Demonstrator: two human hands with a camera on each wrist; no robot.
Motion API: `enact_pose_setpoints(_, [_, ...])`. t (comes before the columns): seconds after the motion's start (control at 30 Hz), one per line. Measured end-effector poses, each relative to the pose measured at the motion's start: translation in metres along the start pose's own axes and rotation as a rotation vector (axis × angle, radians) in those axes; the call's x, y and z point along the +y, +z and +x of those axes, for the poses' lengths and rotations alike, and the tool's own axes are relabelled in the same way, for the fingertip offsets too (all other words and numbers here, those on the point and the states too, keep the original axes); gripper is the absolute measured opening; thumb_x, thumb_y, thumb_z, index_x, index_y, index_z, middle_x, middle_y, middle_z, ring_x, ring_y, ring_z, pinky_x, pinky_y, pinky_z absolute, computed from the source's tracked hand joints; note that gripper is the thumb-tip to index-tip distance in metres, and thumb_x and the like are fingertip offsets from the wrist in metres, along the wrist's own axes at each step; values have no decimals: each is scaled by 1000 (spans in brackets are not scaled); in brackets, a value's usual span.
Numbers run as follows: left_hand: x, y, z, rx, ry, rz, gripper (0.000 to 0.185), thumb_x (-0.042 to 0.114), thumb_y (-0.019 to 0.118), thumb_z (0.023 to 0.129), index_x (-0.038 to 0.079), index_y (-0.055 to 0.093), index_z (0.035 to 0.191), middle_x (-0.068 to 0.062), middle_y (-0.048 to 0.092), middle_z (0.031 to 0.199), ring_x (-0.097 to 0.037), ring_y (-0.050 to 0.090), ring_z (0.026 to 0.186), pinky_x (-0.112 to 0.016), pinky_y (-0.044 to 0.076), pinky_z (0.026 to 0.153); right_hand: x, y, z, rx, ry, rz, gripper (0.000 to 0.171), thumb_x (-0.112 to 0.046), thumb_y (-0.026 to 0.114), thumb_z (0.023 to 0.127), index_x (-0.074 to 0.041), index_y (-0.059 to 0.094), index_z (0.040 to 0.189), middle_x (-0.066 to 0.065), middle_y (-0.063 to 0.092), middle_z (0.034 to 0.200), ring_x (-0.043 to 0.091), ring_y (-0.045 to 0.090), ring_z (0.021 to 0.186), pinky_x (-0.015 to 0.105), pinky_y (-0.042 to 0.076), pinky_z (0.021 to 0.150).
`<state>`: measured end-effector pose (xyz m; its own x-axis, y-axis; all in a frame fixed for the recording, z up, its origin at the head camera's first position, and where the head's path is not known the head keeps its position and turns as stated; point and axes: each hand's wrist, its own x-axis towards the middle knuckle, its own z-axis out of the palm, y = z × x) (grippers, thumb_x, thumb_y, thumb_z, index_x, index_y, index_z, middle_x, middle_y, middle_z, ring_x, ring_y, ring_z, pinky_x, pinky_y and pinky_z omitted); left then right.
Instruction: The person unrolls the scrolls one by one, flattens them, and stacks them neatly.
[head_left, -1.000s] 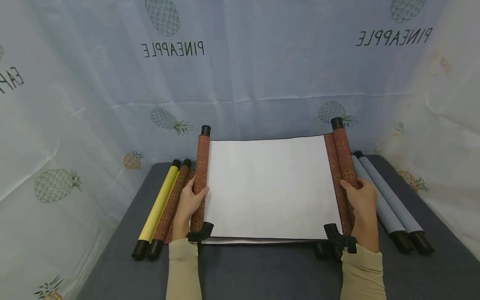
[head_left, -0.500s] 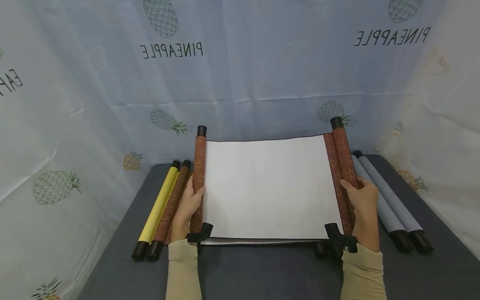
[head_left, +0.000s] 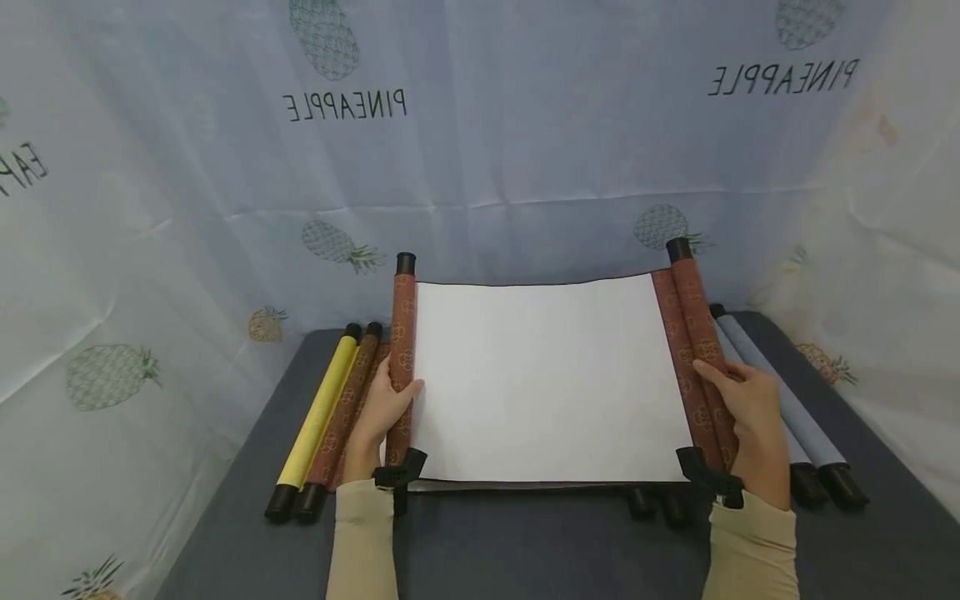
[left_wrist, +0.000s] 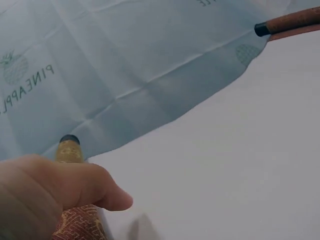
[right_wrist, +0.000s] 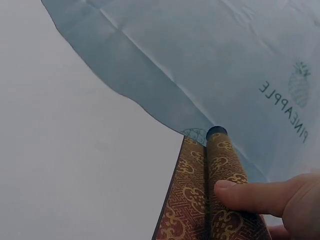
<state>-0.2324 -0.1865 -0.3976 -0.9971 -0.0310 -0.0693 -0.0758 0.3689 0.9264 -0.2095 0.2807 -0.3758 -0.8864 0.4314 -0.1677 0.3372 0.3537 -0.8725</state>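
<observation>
A scroll with a blank white sheet [head_left: 547, 379] is spread between two red-brown patterned rollers. My left hand [head_left: 386, 408] grips the left roller [head_left: 402, 333] near its lower half, thumb on the sheet's edge. My right hand [head_left: 753, 417] grips the right roller [head_left: 701, 325], thumb lying across it. In the left wrist view my left hand [left_wrist: 55, 192] wraps the roller [left_wrist: 80, 227], with the white sheet [left_wrist: 225, 170] stretching away. In the right wrist view a finger of my right hand [right_wrist: 260, 197] lies on the right roller [right_wrist: 225, 175], beside the sheet [right_wrist: 75, 165].
A yellow rolled scroll [head_left: 318, 412] and a red-brown one [head_left: 347, 404] lie left of the open scroll on the dark grey table [head_left: 525, 542]. Two grey-blue rolled scrolls [head_left: 798, 417] lie at the right. A pineapple-print cloth [head_left: 525, 133] surrounds the table.
My right hand has drawn the right roller further right, so more white sheet is unrolled. The left hand has stayed on its roller.
</observation>
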Motion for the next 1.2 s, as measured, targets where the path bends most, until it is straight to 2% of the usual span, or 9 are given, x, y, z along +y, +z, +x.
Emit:
enact_pose_setpoints(0.1, [-4,1,1,36,-13,18,90,19,64,91,0,3,154,-29,21,156,-45,30,142,-60,33,111,3,-4,4,-35,-26,-40,78,-46,55,92,6,33,146,32,42,143,25,57,100,19,45,63])
enact_pose_setpoints(0.27, [-10,5,3,102,-3,32,89,20,70,86,-4,15,151,-29,40,145,-44,49,127,-54,45,101,11,-8,6,-75,-46,-76,78,-48,51,94,7,33,146,34,42,141,21,58,92,23,48,64])
enact_pose_setpoints(0.4, [-11,3,4,123,-5,19,79,18,65,89,-7,19,149,-31,38,145,-45,47,127,-56,42,102,14,-10,3,-98,-23,-42,80,-49,51,94,5,28,148,33,38,145,27,58,100,24,49,65])
enact_pose_setpoints(0.63, [-11,-5,4,111,18,18,63,22,57,96,-3,30,146,-27,49,135,-37,54,119,-44,48,94,13,-9,5,-82,-4,-17,78,-47,52,94,4,30,148,31,42,141,2,53,76,22,49,62])
enact_pose_setpoints(0.7, [-12,-5,4,124,34,20,56,22,57,96,-2,37,143,-25,53,130,-34,56,112,-37,48,88,13,-9,6,-87,-6,-24,77,-46,51,94,5,30,148,31,42,141,3,53,77,23,49,62])
enact_pose_setpoints(0.8, [-13,-6,5,148,57,24,55,20,59,95,-4,40,141,-26,55,128,-35,58,111,-37,49,87,13,-8,7,-89,-10,-26,76,-45,51,95,5,29,148,31,42,141,5,53,79,22,49,62])
enact_pose_setpoints(0.9, [-12,-7,7,169,58,20,62,19,61,93,-5,36,144,-28,49,138,-40,53,122,-48,47,99,13,-7,8,-82,-18,-33,76,-45,51,95,5,30,148,32,43,140,7,54,81,21,48,61])
enact_pose_setpoints(1.0, [-12,-9,8,173,49,7,70,20,62,93,-6,27,148,-30,35,150,-42,38,138,-56,37,111,13,-7,8,-80,-20,-35,76,-45,51,95,5,30,148,32,43,140,8,54,81,21,48,61])
enact_pose_setpoints(1.2, [-15,-13,7,157,45,3,71,21,59,95,-3,22,151,-28,19,158,-43,20,148,-58,28,116,13,-8,10,-94,-27,-31,77,-45,52,95,6,30,147,31,46,135,1,53,74,23,50,61])
